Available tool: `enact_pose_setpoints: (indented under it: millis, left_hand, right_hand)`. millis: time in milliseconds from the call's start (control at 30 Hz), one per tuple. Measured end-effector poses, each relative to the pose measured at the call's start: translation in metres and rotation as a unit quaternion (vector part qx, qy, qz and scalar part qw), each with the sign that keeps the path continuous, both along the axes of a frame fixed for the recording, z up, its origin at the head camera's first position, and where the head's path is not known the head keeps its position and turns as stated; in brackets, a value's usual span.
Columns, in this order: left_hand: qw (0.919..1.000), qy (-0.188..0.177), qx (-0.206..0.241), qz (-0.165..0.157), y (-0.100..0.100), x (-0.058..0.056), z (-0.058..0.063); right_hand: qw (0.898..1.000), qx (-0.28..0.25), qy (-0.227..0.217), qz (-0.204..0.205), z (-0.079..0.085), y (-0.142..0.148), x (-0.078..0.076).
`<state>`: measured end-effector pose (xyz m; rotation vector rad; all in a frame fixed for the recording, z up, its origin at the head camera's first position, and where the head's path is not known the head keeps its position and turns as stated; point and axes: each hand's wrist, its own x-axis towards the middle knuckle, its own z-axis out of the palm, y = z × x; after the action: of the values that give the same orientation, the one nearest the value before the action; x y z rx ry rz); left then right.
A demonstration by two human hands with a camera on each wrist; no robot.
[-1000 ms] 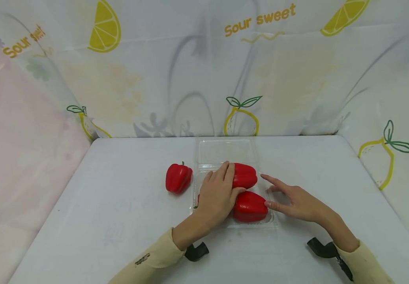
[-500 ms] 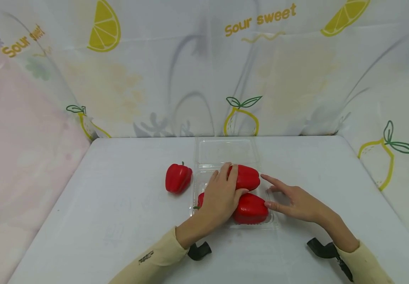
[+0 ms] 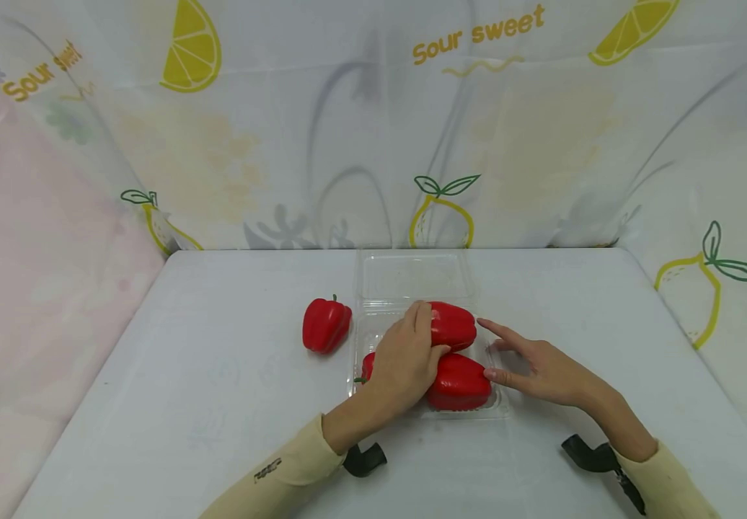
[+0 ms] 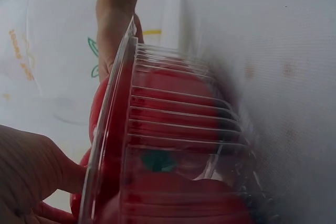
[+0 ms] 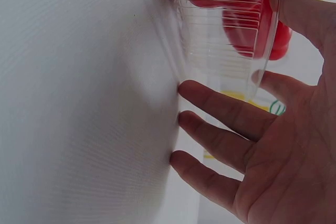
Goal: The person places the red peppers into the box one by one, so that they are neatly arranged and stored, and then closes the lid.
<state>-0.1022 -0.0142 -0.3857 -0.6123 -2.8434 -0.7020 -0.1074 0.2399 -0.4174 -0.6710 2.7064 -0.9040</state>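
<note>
A clear plastic clamshell container (image 3: pixel 414 277) lies open on the table, its lid at the far side. Inside sit a near red bell pepper (image 3: pixel 459 382), a far red bell pepper (image 3: pixel 453 326) and another red bell pepper (image 3: pixel 368 366), mostly hidden by my left hand (image 3: pixel 401 364). That hand grips the far pepper at its left end, thumb between the two right-hand peppers. My right hand (image 3: pixel 542 370) is at the container's right side; in the right wrist view its thumb and index finger (image 5: pixel 281 83) are at the clear rim, other fingertips down at the table.
One more red bell pepper (image 3: pixel 326 326) stands on the white table (image 3: pixel 218 404), left of the container. Dark curved mounts (image 3: pixel 365 460) show beneath both wrists. A lemon-printed cloth (image 3: pixel 295 130) hangs behind and along the sides.
The far pepper has shifted slightly right and nearer, with my left hand on it. My left fingers have curled in, uncovering part of the left pepper. My right hand stays in place.
</note>
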Motion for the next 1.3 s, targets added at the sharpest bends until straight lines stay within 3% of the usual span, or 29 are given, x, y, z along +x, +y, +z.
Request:
enact_pose_setpoints:
  millis: [333,700,900,1100,1300]
  left_hand:
    - [0.9997,0.011,-0.003,-0.023,-0.0029,0.0017,-0.0045]
    - [0.9970,0.066,-0.001,-0.041,-0.0051,0.0013,-0.0078]
    - [0.9971,0.059,-0.012,-0.048,-0.0036,0.0016,-0.0076]
    - [0.9956,0.022,-0.071,-0.057,-0.0011,0.0047,-0.0082]
    - [0.9916,0.010,-0.111,-0.066,-0.0022,0.0043,0.0000]
  right_hand:
    - [1.000,-0.003,-0.003,-0.001,-0.0020,0.0005,-0.0001]
    - [1.000,-0.001,0.002,0.002,-0.0015,0.0008,0.0012]
    - [1.000,-0.002,0.003,0.001,-0.0002,0.0009,0.0008]
    - [1.000,-0.004,-0.005,0.003,0.0006,-0.0007,0.0002]
    - [1.000,0.000,-0.006,0.005,0.0021,-0.0012,0.0001]
